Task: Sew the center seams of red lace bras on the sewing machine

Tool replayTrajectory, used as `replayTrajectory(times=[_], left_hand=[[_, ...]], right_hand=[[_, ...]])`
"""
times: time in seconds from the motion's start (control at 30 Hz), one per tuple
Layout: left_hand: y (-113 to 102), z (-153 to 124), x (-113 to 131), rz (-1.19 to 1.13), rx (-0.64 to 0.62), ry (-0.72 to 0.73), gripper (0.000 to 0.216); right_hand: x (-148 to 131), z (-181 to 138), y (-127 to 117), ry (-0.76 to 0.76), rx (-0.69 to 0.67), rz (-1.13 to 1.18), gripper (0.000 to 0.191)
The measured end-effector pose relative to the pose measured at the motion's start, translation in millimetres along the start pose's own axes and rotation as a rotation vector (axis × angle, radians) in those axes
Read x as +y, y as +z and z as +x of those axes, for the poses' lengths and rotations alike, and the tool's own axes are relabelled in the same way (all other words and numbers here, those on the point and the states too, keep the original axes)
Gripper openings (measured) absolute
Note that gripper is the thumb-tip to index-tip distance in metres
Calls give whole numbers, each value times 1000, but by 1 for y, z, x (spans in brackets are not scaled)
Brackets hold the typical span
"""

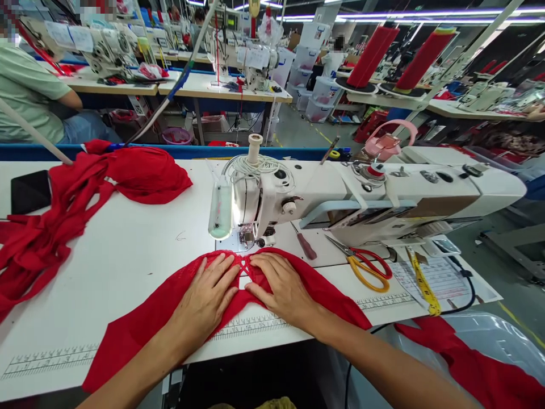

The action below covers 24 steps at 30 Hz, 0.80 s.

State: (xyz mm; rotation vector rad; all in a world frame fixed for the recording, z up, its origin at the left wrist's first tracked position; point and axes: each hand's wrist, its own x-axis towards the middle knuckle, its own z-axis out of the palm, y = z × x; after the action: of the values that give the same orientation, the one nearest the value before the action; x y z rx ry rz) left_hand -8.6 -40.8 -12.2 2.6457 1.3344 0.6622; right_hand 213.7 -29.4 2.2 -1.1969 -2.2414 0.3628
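Note:
A piece of red fabric (pixel 140 324) lies across the white table (pixel 128 255) in front of the sewing machine (pixel 340 193). My left hand (pixel 208 298) rests flat on it with fingers stretched toward the needle (pixel 247 238). My right hand (pixel 283 287) lies flat on the fabric beside it, fingers spread and pointing left. Between the two hands the fabric strips cross just before the presser foot. Neither hand grips anything; both press the cloth down.
A pile of red fabric (pixel 85 193) and a dark phone (pixel 30 190) sit at the left. Scissors (pixel 366 264), a screwdriver (pixel 304 243) and a yellow tape measure (pixel 423 284) lie right of the needle. A plastic bin (pixel 489 346) with red cloth stands lower right. A person (pixel 29 91) sits beyond.

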Motion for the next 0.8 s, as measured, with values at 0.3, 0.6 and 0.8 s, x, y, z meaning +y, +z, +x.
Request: replayTrajectory(times=[0.3, 0.6, 0.8], left_hand=[[4, 1, -1, 36, 31, 13, 41], [3, 3, 0, 111, 32, 10, 46], [3, 2, -3, 100, 61, 23, 45]], right_hand=[[-2, 3, -1, 10, -39, -111, 32], [-1, 4, 1, 72, -53, -134, 39], [2, 2, 1, 116, -64, -137, 46]])
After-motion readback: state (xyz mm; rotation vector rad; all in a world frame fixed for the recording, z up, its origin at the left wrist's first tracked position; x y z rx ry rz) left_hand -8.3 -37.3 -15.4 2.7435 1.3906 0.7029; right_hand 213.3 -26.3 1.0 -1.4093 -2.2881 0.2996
